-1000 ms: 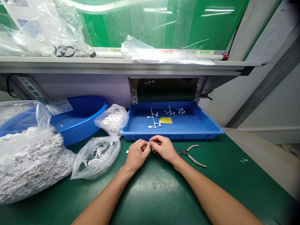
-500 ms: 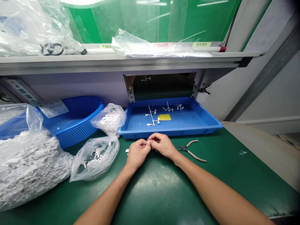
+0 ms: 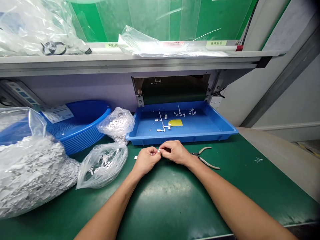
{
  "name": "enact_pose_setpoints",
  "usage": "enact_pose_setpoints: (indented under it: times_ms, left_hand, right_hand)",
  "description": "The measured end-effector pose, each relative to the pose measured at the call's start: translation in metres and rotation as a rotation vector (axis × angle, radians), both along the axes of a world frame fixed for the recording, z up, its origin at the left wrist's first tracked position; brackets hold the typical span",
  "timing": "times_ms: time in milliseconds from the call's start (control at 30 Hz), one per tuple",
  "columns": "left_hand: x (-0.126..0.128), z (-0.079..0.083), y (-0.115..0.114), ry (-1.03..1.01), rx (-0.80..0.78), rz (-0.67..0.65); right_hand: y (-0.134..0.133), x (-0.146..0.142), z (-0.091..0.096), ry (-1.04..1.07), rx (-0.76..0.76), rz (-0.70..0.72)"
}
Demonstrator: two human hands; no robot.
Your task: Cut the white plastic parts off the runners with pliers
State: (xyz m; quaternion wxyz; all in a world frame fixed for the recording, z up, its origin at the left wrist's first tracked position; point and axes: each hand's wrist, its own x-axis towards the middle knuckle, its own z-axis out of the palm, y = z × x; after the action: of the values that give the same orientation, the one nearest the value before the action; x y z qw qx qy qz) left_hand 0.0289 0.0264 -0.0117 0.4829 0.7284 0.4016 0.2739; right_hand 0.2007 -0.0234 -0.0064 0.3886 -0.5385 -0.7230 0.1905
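held part: a small white plastic part (image 3: 159, 151) between both hands, above the green work mat (image 3: 170, 206), mostly hidden by the fingers
left hand: left hand (image 3: 147, 160), fingers together, clamped on the part's left side
right hand: right hand (image 3: 175, 152), fingers together, clamped on the part's right side
near the hands: a white plastic scrap (image 3: 135, 157) on the mat just left; side cutters (image 3: 203, 160) just right
far: a blue tray (image 3: 180, 138) holding white plastic runners (image 3: 163, 121) and a yellow note (image 3: 175, 122)
left: a clear bag of white plastic pieces (image 3: 30, 173), a smaller clear bag (image 3: 102, 165), and a blue basket (image 3: 80, 128)
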Motion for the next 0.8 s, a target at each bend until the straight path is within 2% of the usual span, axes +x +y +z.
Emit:
enact_pose_setpoints:
  times_ms: [200,333,400,500,600,700,800]
  left_hand:
    - [-0.002,-0.001,0.001,0.03,0.002,-0.009]
    - [-0.002,-0.001,0.002,0.018,0.034,-0.017]
    - [-0.003,-0.001,0.001,-0.014,0.072,0.041]
    - [-0.002,-0.001,-0.003,-0.088,0.197,0.14]
    - [0.0,0.0,-0.007,-0.179,0.276,0.154]
    - [0.002,0.001,-0.008,-0.28,0.214,0.176]
    - [0.005,0.001,-0.005,-0.408,-0.009,0.137]
  right_hand:
    - [-0.001,0.0,0.002,-0.009,0.006,-0.002]
    - [-0.001,-0.001,0.003,0.327,-0.148,-0.027]
    - [0.0,-0.005,0.001,0.491,-0.231,-0.075]
    - [0.003,-0.012,-0.001,0.64,-0.302,-0.133]
    - [0.004,-0.02,-0.001,0.786,-0.346,-0.167]
    - [0.003,-0.026,0.002,0.879,-0.364,-0.181]
    - [0.001,-0.028,0.004,0.926,-0.376,-0.175]
